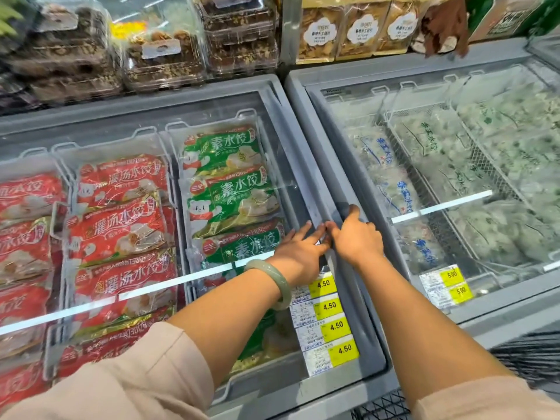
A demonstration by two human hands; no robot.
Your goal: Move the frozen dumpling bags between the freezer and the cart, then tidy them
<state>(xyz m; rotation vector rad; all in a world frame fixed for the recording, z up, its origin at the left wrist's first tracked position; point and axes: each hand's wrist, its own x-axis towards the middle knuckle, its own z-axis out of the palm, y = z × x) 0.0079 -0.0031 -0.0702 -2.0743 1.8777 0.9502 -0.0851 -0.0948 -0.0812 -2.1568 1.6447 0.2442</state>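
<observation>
Green dumpling bags [233, 189] lie stacked in the right wire basket of the left freezer [136, 116], under its glass sliding lid [281, 147]. Red dumpling bags [121, 228] fill the baskets to their left. My left hand [298, 248], with a jade bangle on the wrist, rests with straight fingers on the glass at the lid's right edge. My right hand [356, 236] is right beside it, fingers curled over the lid's grey edge rail [318, 183]. Neither hand holds a bag.
The right freezer [424, 71] holds frosted clear bags of dumplings [397, 192] in wire baskets under closed glass. Yellow price tags [330, 307] are stuck on the left lid. Boxed and bagged snacks [163, 56] line the shelf behind. A black mesh cart [533, 356] shows at bottom right.
</observation>
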